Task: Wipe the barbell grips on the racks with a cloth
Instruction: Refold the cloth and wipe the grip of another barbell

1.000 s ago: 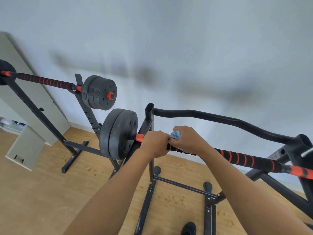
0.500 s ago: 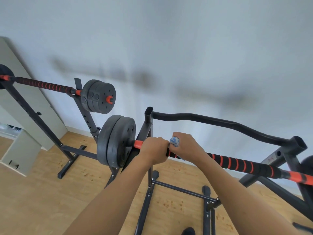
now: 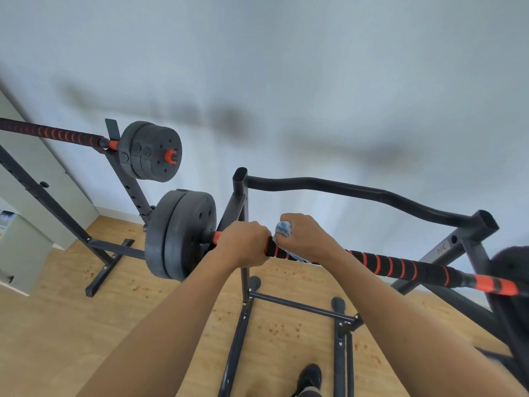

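The near barbell (image 3: 429, 275) lies across a black rack (image 3: 240, 196) that fills the middle and right of the view. Its foam grip (image 3: 395, 266), black with orange rings, runs from the centre down toward the right. The left hand (image 3: 244, 243) is wrapped around the bar with fingers curled over the top, just right of the paired black weight plates (image 3: 177, 236) and touching the left end of the grip. Just beside it on the right, the right hand (image 3: 306, 236) is closed over the grip and clutches a blue-and-white cloth (image 3: 283, 228) against the foam. A bunched end of the cloth pokes up next to the thumb and a small piece shows under the bar. The two hands are nearly touching. Farther away on the left, a second barbell (image 3: 57, 133) with the same ringed grip rests on its own rack (image 3: 128, 184), with black plates (image 3: 151, 151) at its right end. A pale cabinet (image 3: 25, 196) stands at the far left against the wall. Below is a wooden floor (image 3: 57, 325), and a dark shoe (image 3: 310, 373) shows at the bottom edge between the rack's legs.
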Available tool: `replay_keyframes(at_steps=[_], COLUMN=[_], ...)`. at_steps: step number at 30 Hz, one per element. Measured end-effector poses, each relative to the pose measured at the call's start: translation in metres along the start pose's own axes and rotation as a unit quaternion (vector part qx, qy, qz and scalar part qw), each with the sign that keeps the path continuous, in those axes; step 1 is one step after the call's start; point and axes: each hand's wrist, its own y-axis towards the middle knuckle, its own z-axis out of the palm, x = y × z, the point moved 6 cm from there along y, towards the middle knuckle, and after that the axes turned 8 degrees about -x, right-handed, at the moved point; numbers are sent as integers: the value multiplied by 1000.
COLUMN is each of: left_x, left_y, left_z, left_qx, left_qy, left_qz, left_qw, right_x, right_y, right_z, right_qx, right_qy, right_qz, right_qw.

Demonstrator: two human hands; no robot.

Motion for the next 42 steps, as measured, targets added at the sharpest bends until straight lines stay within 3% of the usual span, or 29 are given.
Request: replay_keyframes(at_steps=[4,8,11,15,18,25,27,29,30,32,35,39,42], left_x=[-2,1,-6,-12,-15,-12,-13,-17,-21,-31,-38,-35,-33], left_y=[-6,0,-2,-11,-18,-22,-25,-28,-31,-35,-35,-27,-23], left_z=[4,8,7,-2,-5,0,-4,-12,-14,-13,-8,-10,-9], left_qx=[-18,133,183,77,23,39,31,-30,-71,-106,-102,-77,-42], left_qy=[-10,-134,-118,-23,0,-40,-88,-102,-84,-55,-39,-30,-25], left_qz=[15,-9,-22,-21,-14,7,16,45,61,52,-24,-53,-43], left_qw=[1000,982,976,997,1000,998,996,993,992,991,994,995,998], right_x=[-2,2,6,7,7,9,5,-1,-4,-9,-16,-16,-18], right_y=[-2,-7,-13,-13,-12,2,3,1,-1,-7,-17,-28,-33], right_z=[2,1,0,5,7,3,-9,-26,-28,-24,-8,-10,-9], right_qx=[12,46,53,22,43,117,62,-33,-50,-10,64,21,-7], right_qy=[-12,-17,-23,-31,-43,-105,-152,-208,-225,-216,-199,-77,-67], right_qz=[23,22,0,-7,-5,-5,-16,-55,-73,-72,-34,-30,-56], right_qw=[1000,999,998,999,998,988,986,976,970,974,977,996,996])
